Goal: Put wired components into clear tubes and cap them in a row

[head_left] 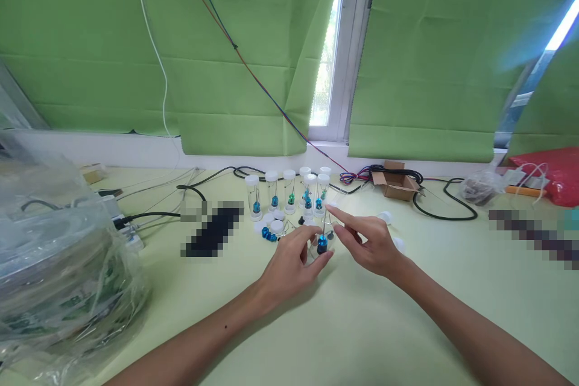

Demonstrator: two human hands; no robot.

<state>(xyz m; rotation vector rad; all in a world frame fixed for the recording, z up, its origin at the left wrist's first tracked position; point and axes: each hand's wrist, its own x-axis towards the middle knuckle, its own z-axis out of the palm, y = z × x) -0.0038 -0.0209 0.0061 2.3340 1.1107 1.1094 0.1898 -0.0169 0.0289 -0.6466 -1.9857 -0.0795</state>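
Observation:
My left hand [289, 262] is curled, thumb and fingers closed around a small blue piece with a black base [322, 245]. A thin metal wire [324, 222] stands up from that piece. Index finger and thumb of my right hand [371, 244] are bent close together at the wire's upper end; whether they grip it is hard to make out. Behind my hands, several clear tubes with white caps [271, 192] stand upright, with small blue or green pieces and wires inside. Loose blue pieces [268, 234] and white caps [277, 226] lie left of my left hand's fingertips.
A large plastic-wrapped bundle [67, 289] takes up the left side of the table. Black cables [154, 214] run along the back. An open cardboard box [398, 186] stands at the back right, and a red bag [554, 178] lies further right. More white caps [385, 217] lie beyond my right hand.

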